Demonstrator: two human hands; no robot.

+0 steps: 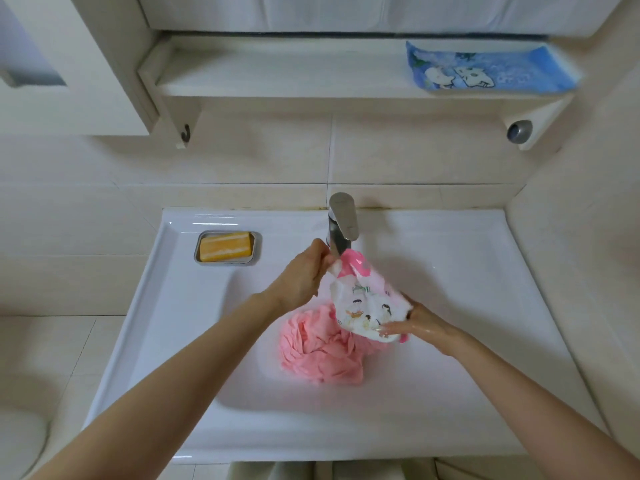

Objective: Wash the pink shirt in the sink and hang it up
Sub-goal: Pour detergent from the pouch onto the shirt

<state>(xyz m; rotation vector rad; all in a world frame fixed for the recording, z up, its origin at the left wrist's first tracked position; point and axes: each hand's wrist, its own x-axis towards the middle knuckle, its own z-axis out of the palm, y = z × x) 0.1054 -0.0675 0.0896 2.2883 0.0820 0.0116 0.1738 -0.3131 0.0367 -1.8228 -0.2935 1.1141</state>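
Note:
The pink shirt [320, 351] lies bunched in the white sink [194, 341], its white printed front lifted up under the steel faucet [343, 223]. My left hand [304, 275] pinches the shirt's upper edge just below the spout. My right hand [419, 323] holds the lower right edge of the printed panel, fingers wet and curled around the cloth. Running water cannot be made out.
An orange soap bar [225, 250] sits in a metal dish on the sink's back left ledge. A blue patterned tray [491, 67] rests on the shelf above. A dark hook [186, 132] hangs under the cabinet at left. A toilet's edge shows at bottom left.

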